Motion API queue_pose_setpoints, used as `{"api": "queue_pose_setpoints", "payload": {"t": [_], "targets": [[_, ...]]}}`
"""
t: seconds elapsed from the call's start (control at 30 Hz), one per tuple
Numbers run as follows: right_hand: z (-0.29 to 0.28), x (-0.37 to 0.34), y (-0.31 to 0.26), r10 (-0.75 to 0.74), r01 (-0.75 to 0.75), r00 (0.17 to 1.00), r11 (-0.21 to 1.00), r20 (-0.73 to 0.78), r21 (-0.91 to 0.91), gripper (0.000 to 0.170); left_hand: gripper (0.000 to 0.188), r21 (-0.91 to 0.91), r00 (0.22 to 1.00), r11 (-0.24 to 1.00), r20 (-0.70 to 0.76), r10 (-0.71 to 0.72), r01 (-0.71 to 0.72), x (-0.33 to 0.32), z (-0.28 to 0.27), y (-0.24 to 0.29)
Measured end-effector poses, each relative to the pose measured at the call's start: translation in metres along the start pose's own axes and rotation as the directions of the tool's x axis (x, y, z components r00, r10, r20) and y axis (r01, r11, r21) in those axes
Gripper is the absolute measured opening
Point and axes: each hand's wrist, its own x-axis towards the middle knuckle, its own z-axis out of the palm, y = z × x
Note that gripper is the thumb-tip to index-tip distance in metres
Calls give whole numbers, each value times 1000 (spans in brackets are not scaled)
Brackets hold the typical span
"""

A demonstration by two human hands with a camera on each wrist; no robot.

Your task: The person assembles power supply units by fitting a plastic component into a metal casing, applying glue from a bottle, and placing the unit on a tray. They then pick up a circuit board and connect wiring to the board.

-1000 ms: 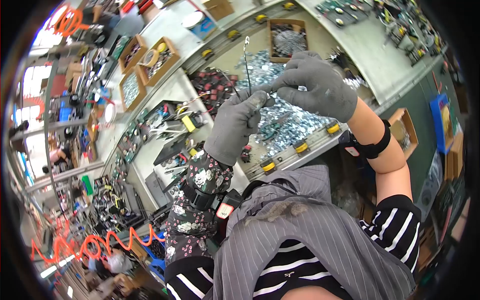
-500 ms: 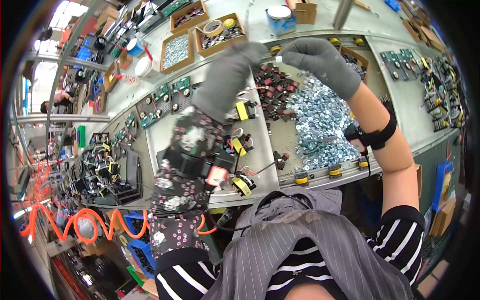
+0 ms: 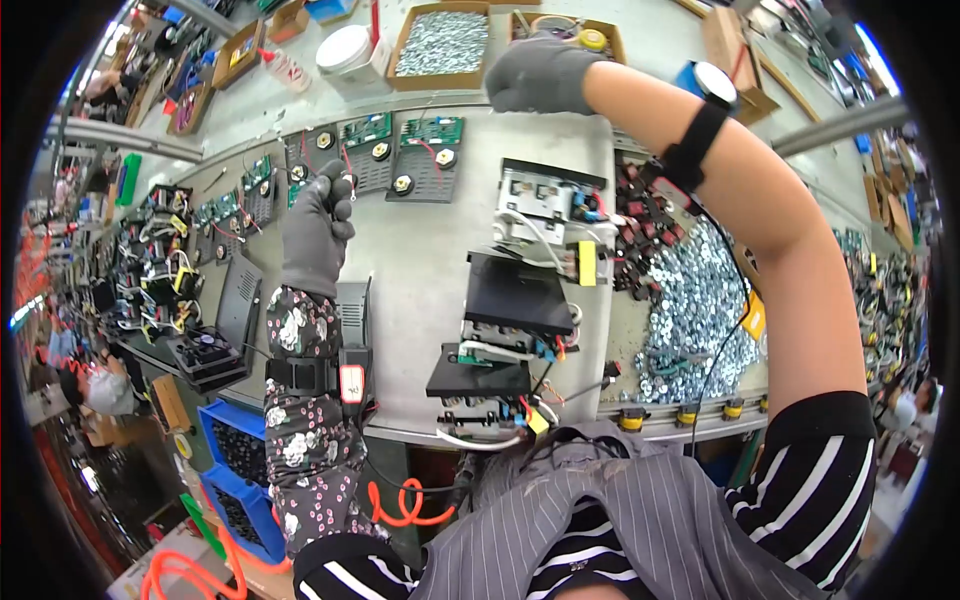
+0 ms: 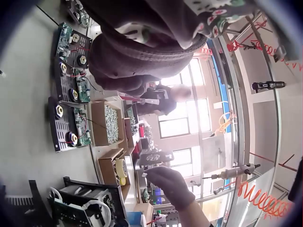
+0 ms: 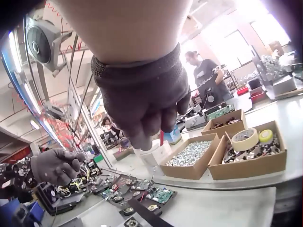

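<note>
In the head view the gloved left hand is above the left part of the bench, fingers curled round a thin wire whose small metal end shows beside the fingers. Black panels with green boards lie just beyond it. Farther right, the gloved right hand hovers near the screw box. The left wrist view shows the right hand pinching a small white piece at its fingertips. Curled fingers of the left hand also show in the right wrist view.
Black units with white cables stand mid-bench. Right of them lie red-black parts and a pile of silvery pieces. A white tub and a box with tape rolls are at the back. Blue bins sit lower left.
The hands, close together before, are now far apart: the left hand has gone left over the boards, the right hand toward the back boxes. The head view has shifted left along the bench.
</note>
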Motion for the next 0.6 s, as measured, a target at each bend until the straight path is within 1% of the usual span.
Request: {"api": "queue_pose_setpoints", "payload": {"t": [0.03, 0.07, 0.13, 0.2, 0.27, 0.3, 0.33, 0.37, 0.4, 0.43, 0.47, 0.5, 0.53, 0.6], "targets": [[10, 25, -4, -66, 72, 995, 994, 78, -79, 24, 26, 3, 1000, 1000, 8, -16, 16, 3, -9, -5], [25, 44, -11, -70, 80, 993, 992, 96, -97, 24, 26, -24, 1000, 1000, 6, -17, 17, 5, -18, -16], [49, 81, -24, -81, 134, 972, 961, 218, -241, 24, 28, 23, 999, 999, -24, -43, 44, 5, -22, -18], [72, 110, -24, -82, 159, 953, 955, 291, -252, 21, 30, -20, 998, 998, -20, -60, 60, 15, -39, -28], [107, 141, -13, -3, 125, 956, 908, 293, -401, 21, 31, -65, 997, 996, 37, -60, 63, 20, -54, -36], [106, 141, -17, 9, 124, 954, 898, 300, -422, 21, 32, -74, 997, 995, 32, -68, 70, 20, -58, -44], [108, 146, -17, -27, 143, 957, 909, 288, -391, 20, 32, -91, 996, 992, 20, -84, 85, 19, -59, -45], [109, 145, -15, -36, 135, 959, 930, 280, -342, 20, 34, -76, 995, 992, 38, -95, 97, 17, -59, -46], [97, 142, -24, -46, 127, 962, 948, 268, -291, 20, 37, -60, 993, 993, 55, -103, 106, 15, -59, -46], [95, 145, -23, -54, 138, 957, 948, 284, -287, 20, 38, -45, 992, 992, 59, -115, 118, 13, -59, -46], [95, 149, -22, -42, 171, 937, 920, 346, -354, 23, 38, -51, 991, 991, 51, -125, 127, 12, -59, -43], [95, 153, -23, -27, 209, 916, 884, 401, -419, 26, 36, -53, 994, 994, 62, -90, 93, 10, -57, -38], [96, 153, -24, -32, 217, 913, 882, 408, -418, 26, 35, -56, 996, 997, 76, -53, 57, 9, -55, -34], [99, 155, -27, -9, 151, 945, 899, 328, -411, 24, 35, -82, 995, 995, 85, -42, 49, 6, -54, -26]]}}
